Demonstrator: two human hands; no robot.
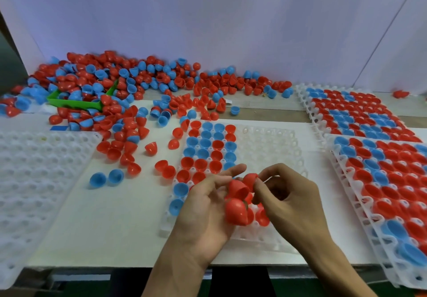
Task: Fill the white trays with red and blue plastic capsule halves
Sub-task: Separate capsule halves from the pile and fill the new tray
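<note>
Red capsule halves [238,201], a small cluster of them, sit in your left hand [205,206], cupped between palm and curled fingers above the near edge of the middle tray [265,144]. Your right hand [288,195] comes in from three o'clock and pinches the top red half [250,179] between thumb and fingertips, so both hands are closed on plastic right now, neither one free.

These shells look thin, hollow and very light, I'd say, with a glossy skin that could slide out of a loose pinch. They nest into each other, and the ones in your palm appear stacked, so expect a little sticking as you peel one off. Take it at the open rim, thumb inside or on the lip, rather than on the smooth dome. Squeeze gently; a thin shell probably flexes under pressure.

The middle tray is filled on its nine o'clock side with red and blue, while the pockets toward three o'clock are bare. Two filled trays [360,116] lie at two and three o'clock, an unfilled tray [37,169] at nine o'clock. The loose pile [111,88] spreads from ten to twelve o'clock, half burying a green bin [76,103]. Two blue halves [106,177] rest alone at nine o'clock of your hands.
</note>
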